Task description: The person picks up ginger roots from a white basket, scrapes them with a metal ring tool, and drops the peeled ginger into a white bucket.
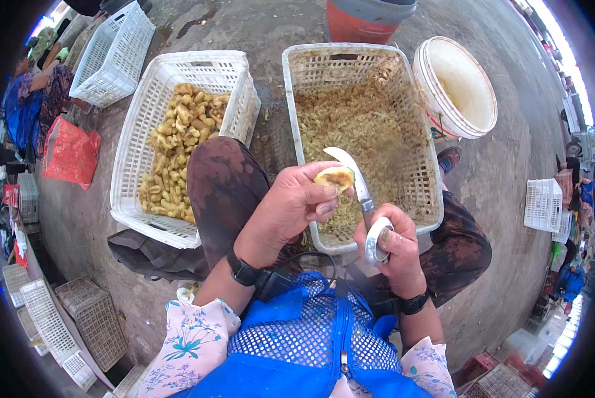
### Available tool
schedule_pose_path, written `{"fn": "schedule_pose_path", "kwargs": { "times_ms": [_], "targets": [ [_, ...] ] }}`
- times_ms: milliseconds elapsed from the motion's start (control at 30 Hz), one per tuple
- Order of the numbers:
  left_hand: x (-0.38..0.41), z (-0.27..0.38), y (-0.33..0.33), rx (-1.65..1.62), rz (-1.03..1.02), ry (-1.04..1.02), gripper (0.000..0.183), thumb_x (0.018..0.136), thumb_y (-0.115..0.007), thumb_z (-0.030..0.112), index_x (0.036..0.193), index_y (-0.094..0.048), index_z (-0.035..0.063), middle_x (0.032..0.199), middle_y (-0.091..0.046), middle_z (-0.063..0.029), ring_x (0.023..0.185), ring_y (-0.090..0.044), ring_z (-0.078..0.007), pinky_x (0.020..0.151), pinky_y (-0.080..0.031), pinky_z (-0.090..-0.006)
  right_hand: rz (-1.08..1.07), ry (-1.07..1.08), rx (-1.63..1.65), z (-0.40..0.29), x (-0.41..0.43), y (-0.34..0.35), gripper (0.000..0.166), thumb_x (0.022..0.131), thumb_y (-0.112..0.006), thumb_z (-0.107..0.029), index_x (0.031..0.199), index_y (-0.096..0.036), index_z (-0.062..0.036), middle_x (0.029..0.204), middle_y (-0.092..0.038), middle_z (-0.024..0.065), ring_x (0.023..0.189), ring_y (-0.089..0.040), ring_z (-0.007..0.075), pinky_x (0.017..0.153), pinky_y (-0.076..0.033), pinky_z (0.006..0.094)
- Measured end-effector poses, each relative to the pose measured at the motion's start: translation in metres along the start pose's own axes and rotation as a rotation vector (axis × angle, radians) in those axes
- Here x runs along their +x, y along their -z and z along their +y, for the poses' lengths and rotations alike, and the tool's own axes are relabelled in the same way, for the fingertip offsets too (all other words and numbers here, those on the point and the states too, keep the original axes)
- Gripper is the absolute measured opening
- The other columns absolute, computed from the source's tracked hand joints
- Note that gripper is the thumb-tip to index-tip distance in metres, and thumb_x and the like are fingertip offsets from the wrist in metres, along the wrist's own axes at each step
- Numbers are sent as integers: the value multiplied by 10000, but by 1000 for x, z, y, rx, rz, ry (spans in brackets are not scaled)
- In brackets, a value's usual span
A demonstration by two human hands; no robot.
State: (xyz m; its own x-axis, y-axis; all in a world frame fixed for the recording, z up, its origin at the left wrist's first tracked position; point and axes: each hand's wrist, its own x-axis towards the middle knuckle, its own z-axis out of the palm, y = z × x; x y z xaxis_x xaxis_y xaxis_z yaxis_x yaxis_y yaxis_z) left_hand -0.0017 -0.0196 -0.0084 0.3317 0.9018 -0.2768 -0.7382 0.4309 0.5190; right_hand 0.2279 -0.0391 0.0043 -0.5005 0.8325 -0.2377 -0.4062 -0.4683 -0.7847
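My left hand point(297, 201) pinches a pale yellow piece of root vegetable point(334, 178) with a brown patch on its face. In my right hand point(394, 244) is a knife with a curved blade point(353, 171), its handle inside my fist. The blade passes close beside the piece; whether they touch I cannot tell. A shiny whitish band point(374, 241) curves around my right-hand grip. Both hands are over the near edge of a stained white plastic crate point(293, 114) holding pale peelings or scraps point(357, 129). Left of it, another white crate point(133, 149) holds yellowish-brown knobbly roots point(188, 124).
A white bucket point(427, 84) tilts beside the scrap crate, with a red and grey bucket point(364, 22) behind. An empty-looking white crate point(106, 59) and a red bag point(71, 151) are at left, near another person point(29, 109). My knees flank the scrap crate. More crates point(91, 318) stand lower left.
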Motion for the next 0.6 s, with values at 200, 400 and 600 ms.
{"fn": "schedule_pose_path", "kwargs": {
  "times_ms": [200,400,600],
  "targets": [
    [-3,2,4,-2,-56,42,419,846,-678,2,1246,-592,-89,1027,-700,-142,588,-529,-91,525,-418,-210,-59,-27,-39,-7,-16,4,290,901,-711,-281,970,-580,-31,847,-664,138,627,-564,126,532,-427,253],
    [-2,-2,5,22,-83,49,433,845,-689,16,1251,-591,-97,1038,-707,-157,590,-535,-89,521,-422,-206,-99,-93,3,-11,-17,8,297,879,-717,-289,958,-590,-33,865,-668,139,652,-566,127,559,-430,258],
    [-5,0,3,157,-141,68,439,823,-672,-10,1244,-603,-114,1036,-720,-189,587,-523,-78,523,-423,-205,-54,-100,-239,-38,-25,-4,357,870,-721,-365,812,-550,-57,686,-567,90,541,-458,119,469,-333,263]
  ]
}}
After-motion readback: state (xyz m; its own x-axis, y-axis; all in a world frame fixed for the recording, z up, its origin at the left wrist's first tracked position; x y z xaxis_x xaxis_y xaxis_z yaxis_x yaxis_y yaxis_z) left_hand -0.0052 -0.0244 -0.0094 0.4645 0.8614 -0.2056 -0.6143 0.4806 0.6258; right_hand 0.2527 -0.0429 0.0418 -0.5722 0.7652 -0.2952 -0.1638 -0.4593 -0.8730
